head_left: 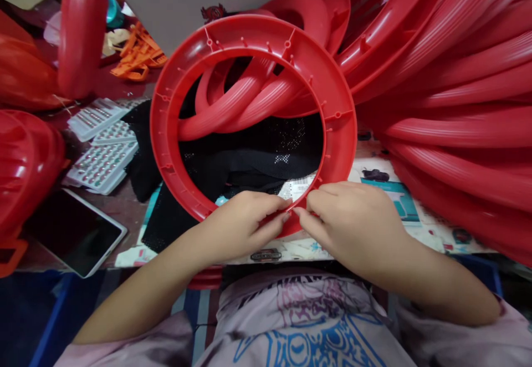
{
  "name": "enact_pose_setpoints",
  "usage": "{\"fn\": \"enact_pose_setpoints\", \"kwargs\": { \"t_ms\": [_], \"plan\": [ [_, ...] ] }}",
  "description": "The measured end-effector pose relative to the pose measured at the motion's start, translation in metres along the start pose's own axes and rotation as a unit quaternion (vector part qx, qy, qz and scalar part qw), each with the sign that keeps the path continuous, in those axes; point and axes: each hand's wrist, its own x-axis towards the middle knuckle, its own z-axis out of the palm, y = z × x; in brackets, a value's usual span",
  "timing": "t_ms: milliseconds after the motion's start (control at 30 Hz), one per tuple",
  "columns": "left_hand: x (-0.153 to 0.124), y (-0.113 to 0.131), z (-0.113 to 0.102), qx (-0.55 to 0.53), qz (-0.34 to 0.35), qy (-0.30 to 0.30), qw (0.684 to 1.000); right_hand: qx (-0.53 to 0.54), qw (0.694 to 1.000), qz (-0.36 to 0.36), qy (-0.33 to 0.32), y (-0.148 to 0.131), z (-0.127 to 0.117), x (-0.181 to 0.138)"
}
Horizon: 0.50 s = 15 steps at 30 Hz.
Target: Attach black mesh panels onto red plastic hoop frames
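Note:
A red plastic ring [338, 115] stands tilted before me, its hollow side with small pegs and ribs facing me. At its near edge, my left hand [253, 217] is closed, thumb and finger pinching at the inner rim. My right hand [353, 220] grips the same edge just to the right, its fingers bent and thumb pressed against the plastic. The two hands' fingertips almost meet. Whether a small part lies between them is hidden. Through the ring's opening, black perforated cloth [249, 159] and curved parts of other red rings [233, 109] show.
Many red rings [457, 134] are heaped on the right. To the left lie clear trays of small parts [102, 159], a tablet-like device [77, 231], orange plastic pieces [139, 54] and more red parts [27, 173]. The table's front edge [233, 261] runs before my body.

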Motion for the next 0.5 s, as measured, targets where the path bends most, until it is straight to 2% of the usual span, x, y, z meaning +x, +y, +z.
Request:
{"fn": "enact_pose_setpoints", "kwargs": {
  "t_ms": [333,500],
  "plan": [
    [-0.0046,-0.0019,0.0068,0.152,0.037,0.023,0.987,-0.002,1.000,-0.014,0.017,-0.0037,0.0022,-0.0006],
    [-0.0047,-0.0043,0.0070,0.175,0.075,0.034,0.981,-0.005,1.000,-0.022,0.021,-0.0056,0.0036,-0.0022]
  ]
}}
